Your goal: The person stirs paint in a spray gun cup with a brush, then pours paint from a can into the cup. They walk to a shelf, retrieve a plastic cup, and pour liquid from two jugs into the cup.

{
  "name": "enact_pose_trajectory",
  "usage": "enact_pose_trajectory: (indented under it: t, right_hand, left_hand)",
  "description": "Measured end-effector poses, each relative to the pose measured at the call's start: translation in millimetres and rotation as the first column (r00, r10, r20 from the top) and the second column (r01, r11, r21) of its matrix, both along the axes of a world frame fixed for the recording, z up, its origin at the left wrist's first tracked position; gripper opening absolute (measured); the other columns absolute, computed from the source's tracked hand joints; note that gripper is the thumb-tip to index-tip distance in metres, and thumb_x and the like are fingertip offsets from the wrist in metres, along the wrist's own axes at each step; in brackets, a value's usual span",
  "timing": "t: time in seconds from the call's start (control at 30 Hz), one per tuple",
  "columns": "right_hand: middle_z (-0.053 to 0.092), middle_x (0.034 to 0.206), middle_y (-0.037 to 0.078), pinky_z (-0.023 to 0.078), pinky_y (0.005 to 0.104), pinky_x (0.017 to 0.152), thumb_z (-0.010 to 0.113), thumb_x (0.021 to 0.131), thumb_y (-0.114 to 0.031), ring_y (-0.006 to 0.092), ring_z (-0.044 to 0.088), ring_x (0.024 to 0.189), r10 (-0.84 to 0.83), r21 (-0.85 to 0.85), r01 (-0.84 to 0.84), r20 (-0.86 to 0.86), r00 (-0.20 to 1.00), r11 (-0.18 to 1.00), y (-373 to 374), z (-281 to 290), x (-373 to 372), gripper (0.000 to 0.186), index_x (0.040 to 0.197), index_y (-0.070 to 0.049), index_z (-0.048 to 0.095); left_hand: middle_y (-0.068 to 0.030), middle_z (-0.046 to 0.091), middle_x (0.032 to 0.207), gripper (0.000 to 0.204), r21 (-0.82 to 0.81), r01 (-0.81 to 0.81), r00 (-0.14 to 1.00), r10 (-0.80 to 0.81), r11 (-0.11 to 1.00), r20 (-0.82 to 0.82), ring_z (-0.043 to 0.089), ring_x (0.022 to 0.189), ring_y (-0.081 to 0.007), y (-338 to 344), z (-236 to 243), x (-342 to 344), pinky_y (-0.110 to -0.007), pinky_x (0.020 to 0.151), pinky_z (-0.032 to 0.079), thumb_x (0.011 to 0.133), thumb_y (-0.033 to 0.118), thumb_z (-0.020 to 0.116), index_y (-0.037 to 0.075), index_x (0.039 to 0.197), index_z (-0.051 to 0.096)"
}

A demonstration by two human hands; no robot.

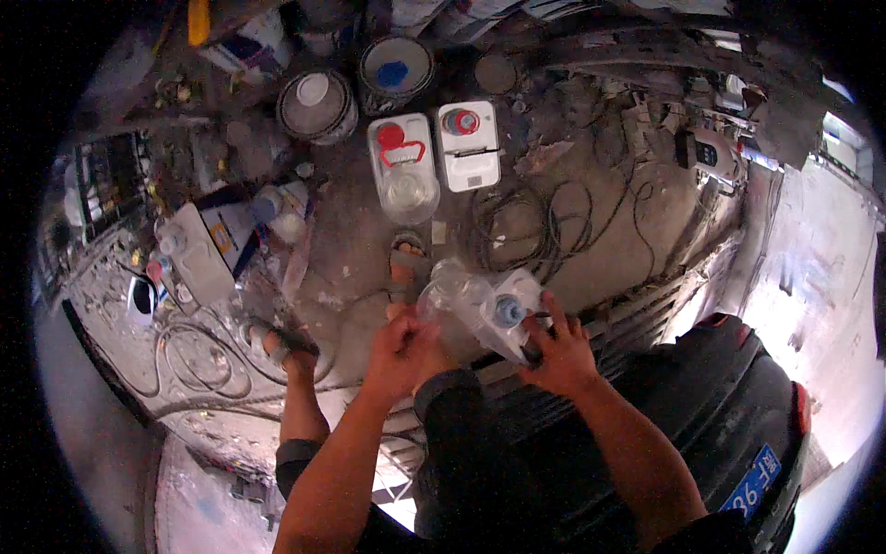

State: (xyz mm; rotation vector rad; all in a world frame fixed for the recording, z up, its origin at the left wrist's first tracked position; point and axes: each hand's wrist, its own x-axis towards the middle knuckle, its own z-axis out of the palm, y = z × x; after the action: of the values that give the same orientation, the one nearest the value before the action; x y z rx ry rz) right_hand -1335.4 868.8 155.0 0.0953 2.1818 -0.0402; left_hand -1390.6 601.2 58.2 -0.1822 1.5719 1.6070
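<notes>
In front of my knees is a translucent white jug (527, 288) with a blue cap (509, 311), tilted. My right hand (563, 355) grips its right side, fingers spread along the edge beside the cap. A clear plastic container (447, 285) stands against the jug's left end. My left hand (401, 353) is closed by its near edge, the fingers curled and partly blurred. What they pinch, if anything, I cannot make out.
Ahead stand two white jugs, one with a red handle (403, 152), one with a red-ringed cap (461, 121). Behind are two buckets (318, 109) (397, 74). Coiled hose (517, 226) lies on the floor. A black car (729, 397) is at right, a slatted drain cover (637, 319) beside it.
</notes>
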Motion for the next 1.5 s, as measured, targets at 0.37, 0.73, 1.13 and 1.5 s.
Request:
enact_pose_trajectory:
  t: [0.37, 0.73, 1.13, 1.5]
  right_hand:
    - [0.029, 0.144, 0.024, 0.039, 0.0440, 0.103, 0.082, 0.065, -0.031, 0.0388, 0.039, 0.128, -0.653, -0.205, 0.640, -0.439, 0.617, 0.741, 110, -41, -66, 0.099, 0.144, -0.005, 0.028]
    - [0.063, 0.103, 0.019, 0.050, 0.0373, 0.075, 0.079, 0.069, -0.040, 0.0272, 0.063, 0.088, -0.569, -0.240, 0.615, -0.707, 0.420, 0.751, 183, -143, -170, 0.084, 0.133, -0.002, 0.041]
    - [0.036, 0.135, 0.026, 0.033, 0.0511, 0.101, 0.074, 0.066, -0.060, 0.0413, 0.036, 0.125, -0.479, -0.058, 0.668, -0.744, 0.466, 0.742, 183, -180, -163, 0.098, 0.141, -0.010, 0.035]
    - [0.036, 0.140, 0.026, 0.030, 0.0481, 0.107, 0.069, 0.081, -0.034, 0.0421, 0.035, 0.130, -0.313, -0.182, 0.346, -0.873, 0.373, 0.920, 115, -146, -148, 0.075, 0.140, -0.004, 0.034]
  left_hand:
    - [-0.0121, 0.057, 0.124, 0.001, -0.064, -0.529, 0.834, 0.532, 0.846, 0.148, 0.059, 0.106, -0.0225, -101, -39, -37, -0.030, 0.084, 0.050, 0.091, 0.005, 0.058, 0.006, 0.091, 0.059]
    - [-0.0143, 0.053, 0.128, 0.026, -0.114, -0.709, 0.667, 0.715, 0.696, 0.211, 0.054, 0.116, -0.0244, -147, -88, -68, -0.037, 0.101, 0.045, 0.093, 0.009, 0.055, -0.003, 0.116, 0.051]
    - [-0.0134, 0.051, 0.129, 0.011, -0.204, -0.583, 0.797, 0.602, 0.786, 0.042, 0.054, 0.106, -0.0224, -137, -113, -76, -0.035, 0.093, 0.046, 0.093, 0.007, 0.055, 0.002, 0.102, 0.052]
    - [-0.0120, 0.050, 0.129, 0.016, -0.294, -0.362, 0.928, 0.314, 0.885, -0.199, 0.056, 0.103, -0.0202, -159, -131, -55, -0.032, 0.091, 0.047, 0.090, 0.010, 0.060, 0.003, 0.105, 0.056]
